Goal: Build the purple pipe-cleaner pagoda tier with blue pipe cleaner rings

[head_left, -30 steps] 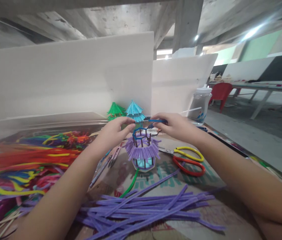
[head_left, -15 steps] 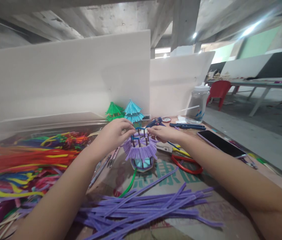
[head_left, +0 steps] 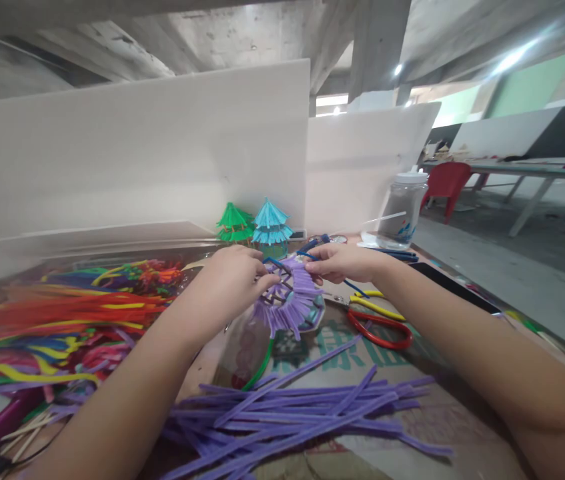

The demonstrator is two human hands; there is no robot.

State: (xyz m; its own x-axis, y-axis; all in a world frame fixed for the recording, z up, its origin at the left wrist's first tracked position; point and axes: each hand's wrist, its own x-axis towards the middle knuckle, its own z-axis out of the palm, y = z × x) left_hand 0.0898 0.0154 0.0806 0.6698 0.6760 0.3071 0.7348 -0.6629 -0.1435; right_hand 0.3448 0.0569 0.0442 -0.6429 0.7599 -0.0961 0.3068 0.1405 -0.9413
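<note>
A small pavilion-like model (head_left: 295, 303) with a purple pipe-cleaner fringe, dark posts and a pale blue base is tilted between my hands, its open top turned toward me. My left hand (head_left: 237, 280) grips its left upper side, thumb on the frame. My right hand (head_left: 337, 262) pinches at the right upper edge, where a blue pipe cleaner (head_left: 307, 255) runs along the top. Below the model, a green strip (head_left: 261, 368) curves down toward a pile of purple pipe cleaners (head_left: 302, 420).
Coloured pipe cleaners (head_left: 72, 313) lie at left. Green (head_left: 235, 223) and light blue (head_left: 271, 223) model roofs stand behind. Red-handled scissors (head_left: 379, 330), yellow-handled pliers (head_left: 377, 305), a phone (head_left: 455, 287) and a clear bottle (head_left: 402, 210) are on the right. White boards rise behind.
The purple-fringed model has gone from upright to tilted, with its top turned toward me. Both hands have shifted with it, and the view has moved slightly.
</note>
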